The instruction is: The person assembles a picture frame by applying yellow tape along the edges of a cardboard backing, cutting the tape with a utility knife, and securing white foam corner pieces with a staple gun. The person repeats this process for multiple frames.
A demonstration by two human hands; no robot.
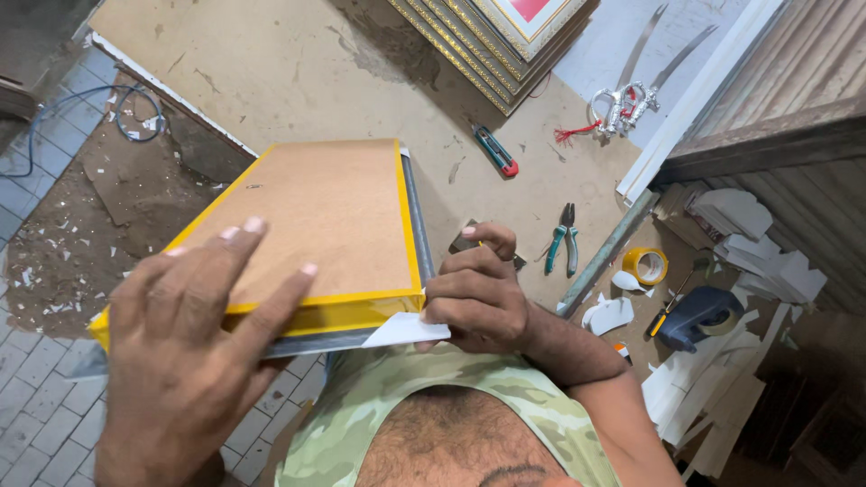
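Left hand (185, 338) lies flat and open on the yellow picture frame (311, 225), whose long axis runs near to far. Right hand (474, 293), closed, pinches the white backing strip (406, 331) at the frame's near right corner, so it's the closer one.

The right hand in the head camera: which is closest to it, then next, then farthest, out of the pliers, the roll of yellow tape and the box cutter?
From the right hand, at the yellow frame's corner:
1. Pliers, green handles, just to its right on the board.
2. Roll of yellow tape, further right, past the metal strip.
3. Box cutter, green and red, up the board towards the stacked gold frames.
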